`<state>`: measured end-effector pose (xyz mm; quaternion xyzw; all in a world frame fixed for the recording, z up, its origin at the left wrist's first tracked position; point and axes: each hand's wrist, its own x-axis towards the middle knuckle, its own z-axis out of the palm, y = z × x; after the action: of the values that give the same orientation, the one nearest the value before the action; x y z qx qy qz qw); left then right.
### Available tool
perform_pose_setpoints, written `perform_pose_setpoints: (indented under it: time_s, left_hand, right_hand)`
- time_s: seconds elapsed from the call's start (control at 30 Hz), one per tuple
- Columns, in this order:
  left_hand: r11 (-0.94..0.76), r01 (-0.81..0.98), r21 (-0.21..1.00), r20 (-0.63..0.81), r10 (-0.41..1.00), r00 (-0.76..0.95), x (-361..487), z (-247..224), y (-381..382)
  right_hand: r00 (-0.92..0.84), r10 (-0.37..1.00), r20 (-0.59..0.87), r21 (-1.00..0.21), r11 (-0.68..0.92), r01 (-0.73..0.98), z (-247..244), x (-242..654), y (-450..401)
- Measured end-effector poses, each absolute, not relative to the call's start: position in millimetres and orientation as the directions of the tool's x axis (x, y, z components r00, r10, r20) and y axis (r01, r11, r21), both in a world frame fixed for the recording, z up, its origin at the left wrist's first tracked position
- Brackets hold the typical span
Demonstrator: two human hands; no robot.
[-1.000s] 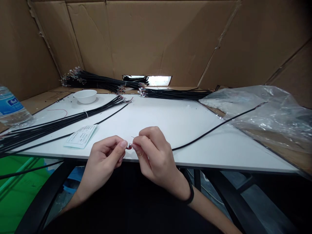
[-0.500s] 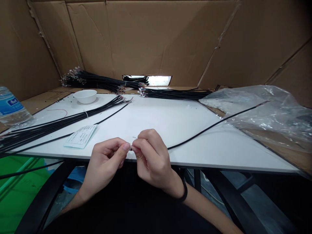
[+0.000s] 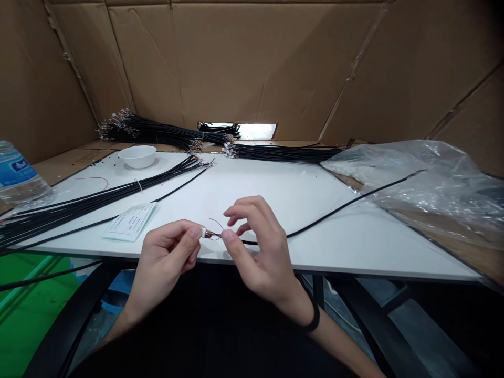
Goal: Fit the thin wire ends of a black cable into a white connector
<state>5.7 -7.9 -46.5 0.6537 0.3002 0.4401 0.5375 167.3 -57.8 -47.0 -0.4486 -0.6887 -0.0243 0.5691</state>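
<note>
My left hand [image 3: 171,257] pinches a small white connector [image 3: 203,232] between thumb and fingers, near the table's front edge. Thin coloured wires [image 3: 213,235] run from the connector into a black cable [image 3: 334,212], which passes behind my right hand and stretches off to the right. One loose dark wire [image 3: 216,221] sticks up apart from the others. My right hand [image 3: 263,252] is open, its fingers spread and curved, with the thumb tip right at the wires. Whether that thumb touches them I cannot tell.
On the white table [image 3: 252,184] lie a tied cable bundle [image 3: 106,197], a paper label [image 3: 132,221] and a white bowl [image 3: 137,156]. More cable bundles [image 3: 283,153] lie at the back. A plastic bag [image 3: 429,184] is on the right, a water bottle [image 3: 19,173] on the left. Cardboard walls [image 3: 255,63] surround the table.
My right hand has let go of the wires and opened, shifting a little right. The connector and wires now show between my hands. The cable's far end has moved slightly left.
</note>
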Motion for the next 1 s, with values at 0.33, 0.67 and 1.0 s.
perform_pose_setpoints:
  time_s: [0.33, 0.67, 1.0]
  left_hand:
    - [-0.325, -0.023, 0.946, 0.316, 0.898, 0.306, 2, -42, -9]
    - [-0.159, -0.157, 0.975, 0.223, 0.668, 0.710, -17, -39, 13]
    - [-0.324, 0.007, 0.946, 0.208, 0.624, 0.753, -14, -32, 11]
  right_hand:
    - [-0.080, 0.673, 0.736, -0.494, 0.614, 0.616, -42, 173, -59]
    - [-0.221, 0.736, 0.640, -0.617, 0.663, 0.423, -32, 184, -62]
    - [-0.302, 0.756, 0.580, -0.624, 0.651, 0.432, -30, 186, -60]
